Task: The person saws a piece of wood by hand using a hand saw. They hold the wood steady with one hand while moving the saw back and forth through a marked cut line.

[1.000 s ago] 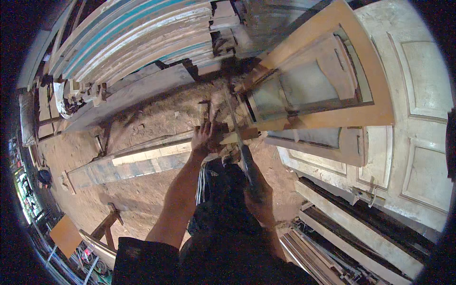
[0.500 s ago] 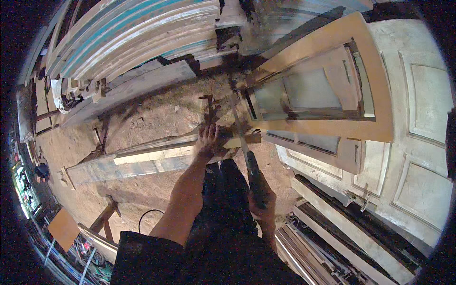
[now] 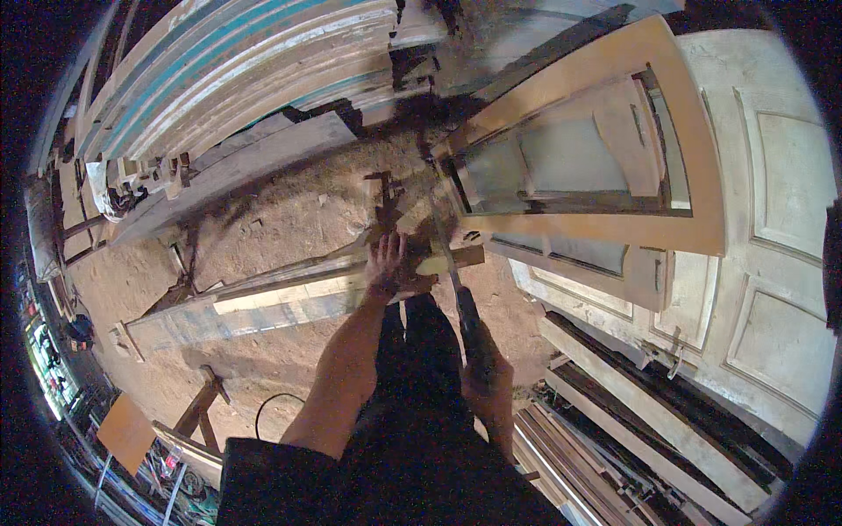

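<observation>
My right hand is closed round the dark handle of a handsaw. The saw's narrow blade points away from me and crosses the end of a wooden board. Pressed flat on that board, just left of the blade, my left hand has its fingers stretched forward and holds nothing. A pale piece of wood lies between my left hand and the blade. Just beyond my left fingertips stands a dark, clamp-like shape. Where the blade meets the wood is too dim to make out.
An orange-brown door frame and white panelled doors lean on the right. Stacked boards fill the far left. Timber strips lie at lower right, a wooden trestle at lower left. Bare earth floor surrounds the board.
My right hand and the saw have drawn slightly back toward me. My left hand stays on the board. The whole view has shifted a little.
</observation>
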`<state>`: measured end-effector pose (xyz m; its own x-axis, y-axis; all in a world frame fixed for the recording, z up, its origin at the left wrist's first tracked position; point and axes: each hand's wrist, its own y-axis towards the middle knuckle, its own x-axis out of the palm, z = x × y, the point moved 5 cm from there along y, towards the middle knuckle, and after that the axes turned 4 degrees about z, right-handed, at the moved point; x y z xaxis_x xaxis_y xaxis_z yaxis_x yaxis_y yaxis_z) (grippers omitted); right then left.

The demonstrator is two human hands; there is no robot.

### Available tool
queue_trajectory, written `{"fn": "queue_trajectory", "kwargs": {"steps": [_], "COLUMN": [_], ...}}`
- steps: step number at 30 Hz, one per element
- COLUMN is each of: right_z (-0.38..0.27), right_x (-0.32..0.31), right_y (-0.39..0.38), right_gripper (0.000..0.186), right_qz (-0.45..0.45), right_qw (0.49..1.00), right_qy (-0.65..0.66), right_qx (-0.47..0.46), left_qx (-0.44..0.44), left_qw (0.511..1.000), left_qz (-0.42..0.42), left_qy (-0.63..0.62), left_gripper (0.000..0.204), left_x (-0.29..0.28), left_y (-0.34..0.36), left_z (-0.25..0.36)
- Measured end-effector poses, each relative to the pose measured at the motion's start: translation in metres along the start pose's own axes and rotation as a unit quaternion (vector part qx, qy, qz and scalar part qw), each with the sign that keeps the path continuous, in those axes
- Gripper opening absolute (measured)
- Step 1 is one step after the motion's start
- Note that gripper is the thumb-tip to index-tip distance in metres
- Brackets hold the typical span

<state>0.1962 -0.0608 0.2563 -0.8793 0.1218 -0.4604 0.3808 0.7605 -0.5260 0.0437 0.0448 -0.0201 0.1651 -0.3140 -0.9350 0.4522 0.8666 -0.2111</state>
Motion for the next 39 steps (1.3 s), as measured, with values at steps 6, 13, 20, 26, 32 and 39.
{"fn": "queue_trajectory", "kwargs": {"steps": [6,13,20,26,32,39], "right_z": [0.002,-0.031,0.016,-0.035,-0.029,-0.001], "right_x": [0.001,-0.014,0.017,-0.028,0.011,-0.031], "right_y": [0.025,-0.01,0.049,-0.024,0.016,-0.029], "right_gripper": [0.062,0.06,0.062,0.053,0.052,0.058], "right_qz": [-0.005,-0.021,0.0,-0.031,-0.007,-0.019], "right_qw": [0.999,0.992,0.999,0.995,0.996,0.991], "right_qy": [0.009,-0.053,0.024,-0.028,0.069,-0.113], "right_qx": [0.05,0.111,0.026,0.091,0.057,0.075], "left_qx": [0.031,0.032,0.022,0.014,0.008,0.048], "left_qw": [0.995,0.997,0.999,1.0,0.998,0.993], "left_qz": [0.078,0.045,0.03,0.015,-0.048,0.097], "left_qy": [0.062,0.044,0.022,0.022,-0.026,0.046], "left_gripper": [0.116,0.101,0.105,0.108,0.106,0.092], "left_x": [-0.003,0.04,0.042,0.013,-0.009,0.047], "left_y": [-0.009,-0.016,-0.006,-0.001,-0.002,-0.019], "left_z": [0.008,-0.012,-0.008,0.001,-0.006,-0.012]}}
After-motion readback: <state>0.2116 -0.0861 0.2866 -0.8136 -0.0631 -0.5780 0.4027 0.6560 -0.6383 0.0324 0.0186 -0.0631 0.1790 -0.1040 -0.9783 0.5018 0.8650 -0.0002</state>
